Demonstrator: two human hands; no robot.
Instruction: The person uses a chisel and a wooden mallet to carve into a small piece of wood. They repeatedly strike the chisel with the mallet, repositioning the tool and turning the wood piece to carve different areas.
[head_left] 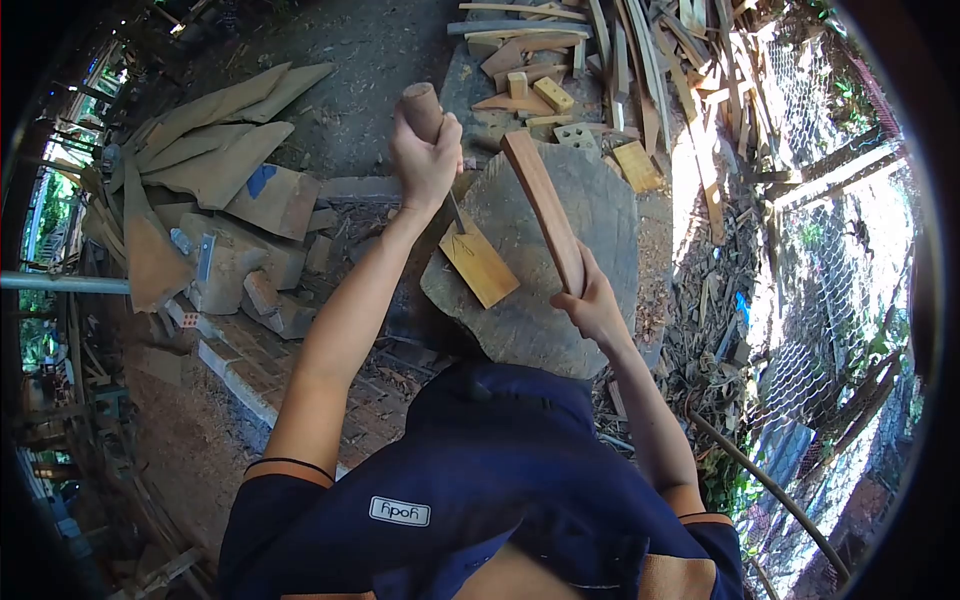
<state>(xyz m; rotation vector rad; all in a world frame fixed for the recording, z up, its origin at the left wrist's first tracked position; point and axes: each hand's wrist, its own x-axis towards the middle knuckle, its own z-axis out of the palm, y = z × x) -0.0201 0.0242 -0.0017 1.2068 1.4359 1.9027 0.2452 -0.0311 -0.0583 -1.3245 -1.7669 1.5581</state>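
My left hand [424, 165] is wrapped round the thick wooden handle of a chisel [422, 112]. Its narrow metal blade points down to the end of a yellowish wooden block [482, 268], where dark pencil-like lines show. That block lies flat on a large round tree stump [540, 330]. Over the stump's right side, my right hand [592, 305] grips the near end of a long squared wooden stick [545, 205]. The stick slants up and away to the left, its far end near the stump's back edge.
Wood offcuts [528, 65] and a yellow block with holes [576, 137] lie behind the stump. Another yellow piece [637, 167] sits at its right edge. Large rough boards [225, 165] are stacked left. Wire mesh [810, 330] stands right, beside scattered wood scraps.
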